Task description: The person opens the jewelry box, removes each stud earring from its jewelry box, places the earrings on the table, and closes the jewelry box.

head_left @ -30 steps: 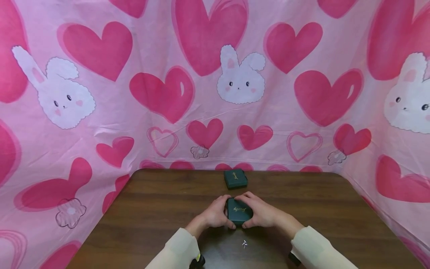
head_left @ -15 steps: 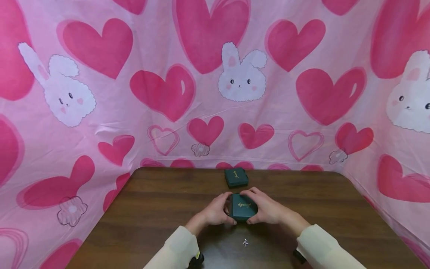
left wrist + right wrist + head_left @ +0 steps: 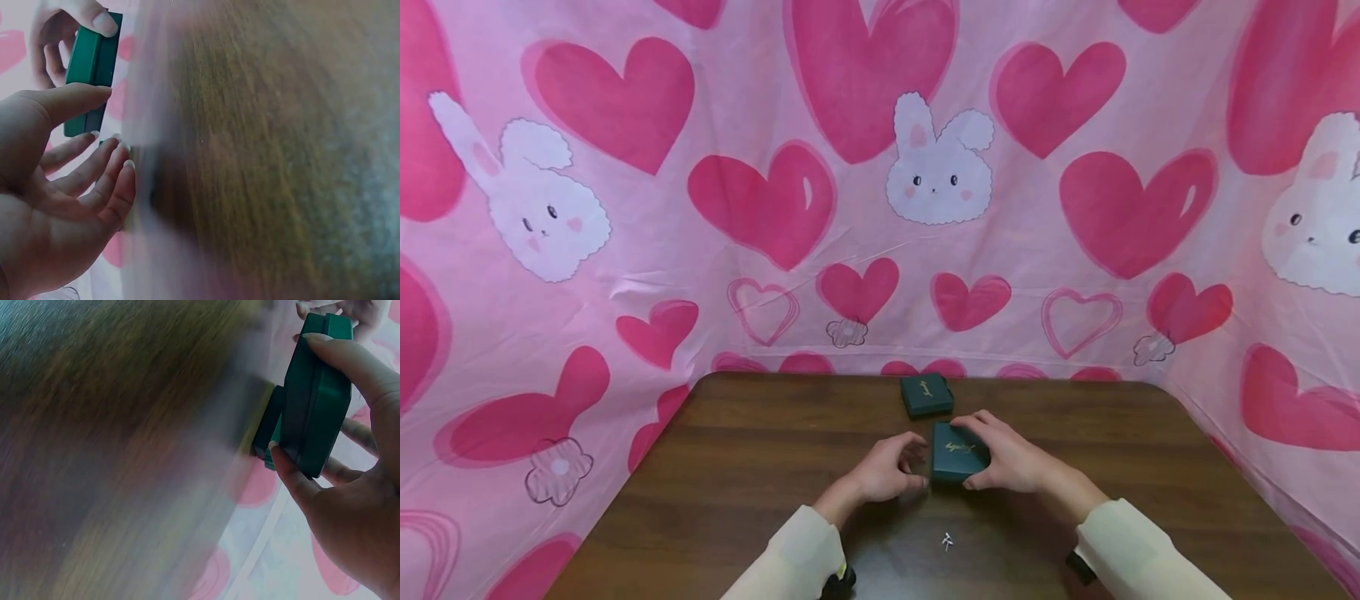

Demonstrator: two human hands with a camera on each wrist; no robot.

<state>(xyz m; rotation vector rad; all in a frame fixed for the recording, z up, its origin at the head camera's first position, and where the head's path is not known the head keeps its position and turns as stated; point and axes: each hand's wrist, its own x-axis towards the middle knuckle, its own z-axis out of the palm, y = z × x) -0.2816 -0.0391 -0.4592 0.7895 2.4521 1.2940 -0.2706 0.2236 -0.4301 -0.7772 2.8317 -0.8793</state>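
Observation:
A dark green jewelry box (image 3: 958, 453) with gold lettering on its lid is in my right hand (image 3: 1009, 457). Thumb and fingers grip its sides, and in the right wrist view the box (image 3: 319, 394) appears raised off the wood. My left hand (image 3: 886, 468) is just left of the box, its fingers loosely curved with nothing between them. In the left wrist view, the left thumb and fingertips overlap the near end of the box (image 3: 94, 59). Closer to me on the table lie some small silvery pieces (image 3: 947, 542), too small to make out.
A second green box (image 3: 927, 395) with gold lettering stands near the far edge of the brown wooden table (image 3: 760, 450). Pink cloth (image 3: 865, 242) printed with hearts and rabbits hangs behind and at both sides.
Both hands were around the box earlier. The right hand has carried it to the right and a little away from me, and the left hand has let go of it.

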